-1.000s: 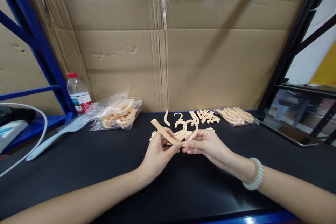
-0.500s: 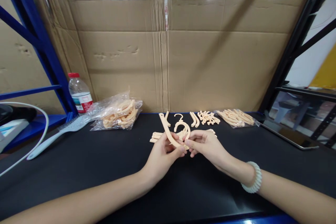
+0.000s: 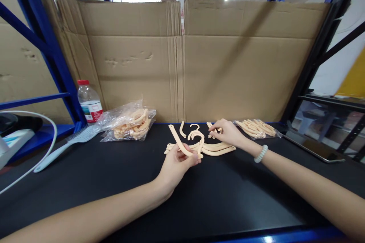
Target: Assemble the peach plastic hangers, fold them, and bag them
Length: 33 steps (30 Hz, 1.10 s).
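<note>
My left hand [image 3: 179, 159] is closed on a beige hanger piece [image 3: 177, 138], a curved arm with a hook attached at its lower end. Behind it, curved beige arms [image 3: 218, 151] lie on the black tabletop, and loose hooks [image 3: 195, 127] rest farther back. A single curved arm [image 3: 182, 130] lies to the left of those hooks. My right hand [image 3: 224, 131] hovers over the small beige parts at the back, thumb and forefinger apart, with nothing visible between them. Its other fingers are partly hidden.
Clear bags of beige parts lie at the left [image 3: 132, 123] and right [image 3: 256, 128]. A pale blue brush [image 3: 71, 142], a bottle [image 3: 89, 102] and a white cable [image 3: 53, 136] are on the left. A dark flat device [image 3: 313, 144] sits far right. Cardboard [image 3: 242, 64] stands behind.
My right hand has let go of the hanger piece and moved back and right to the small parts. My left hand still holds the piece in nearly the same place.
</note>
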### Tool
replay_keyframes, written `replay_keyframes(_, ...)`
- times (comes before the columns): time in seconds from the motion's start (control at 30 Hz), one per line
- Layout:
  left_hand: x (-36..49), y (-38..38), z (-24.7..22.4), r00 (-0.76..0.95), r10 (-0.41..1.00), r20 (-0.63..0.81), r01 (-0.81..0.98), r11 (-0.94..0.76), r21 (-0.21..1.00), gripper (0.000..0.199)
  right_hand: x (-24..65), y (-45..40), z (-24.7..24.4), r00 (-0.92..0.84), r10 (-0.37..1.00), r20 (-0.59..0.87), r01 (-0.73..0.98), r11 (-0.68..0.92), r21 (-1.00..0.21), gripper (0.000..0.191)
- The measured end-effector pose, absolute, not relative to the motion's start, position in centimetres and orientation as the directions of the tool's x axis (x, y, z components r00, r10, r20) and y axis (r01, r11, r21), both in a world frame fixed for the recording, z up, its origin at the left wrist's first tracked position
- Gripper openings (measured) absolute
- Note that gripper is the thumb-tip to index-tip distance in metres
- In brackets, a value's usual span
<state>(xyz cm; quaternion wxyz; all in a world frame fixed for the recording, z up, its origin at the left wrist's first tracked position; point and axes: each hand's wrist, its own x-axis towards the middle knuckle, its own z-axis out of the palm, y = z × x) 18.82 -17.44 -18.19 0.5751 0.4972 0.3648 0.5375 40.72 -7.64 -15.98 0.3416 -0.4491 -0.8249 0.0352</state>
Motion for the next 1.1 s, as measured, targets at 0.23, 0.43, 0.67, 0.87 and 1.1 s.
replay_keyframes(0.23,18.8,-17.4,-18.2,0.142,0.981,0.131,-0.267,-0.089,0.96,0.035,39.7,-4.5,-17.5,-0.441,0.773,0.456,0.669,0.622,-0.406,0.018)
replay_keyframes(0.43,18.7,-17.4,-18.3,0.14,0.981,0.132,-0.284,-0.088,0.955,0.035,40.6,-4.5,-15.1,-0.275,0.831,0.484,0.563,0.547,-0.619,0.012)
replay_keyframes(0.67,18.7,-17.3,-18.3,0.147,0.978,0.145,-0.254,-0.104,0.962,0.033,40.4,-11.3,-13.9,-0.195,0.907,0.372,-0.072,0.365,-0.928,0.027)
replay_keyframes(0.87,18.8,-17.4,-18.1,0.162,0.974,0.16,-0.22,-0.122,0.968,0.037,38.3,-14.8,-16.3,-0.084,0.969,0.232,-0.264,0.203,-0.943,0.028)
replay_keyframes(1.1,18.8,-17.5,-18.0,0.168,0.973,0.16,-0.198,-0.126,0.972,0.038,37.6,-15.3,-16.8,-0.076,0.978,0.193,-0.34,0.156,-0.927,0.069)
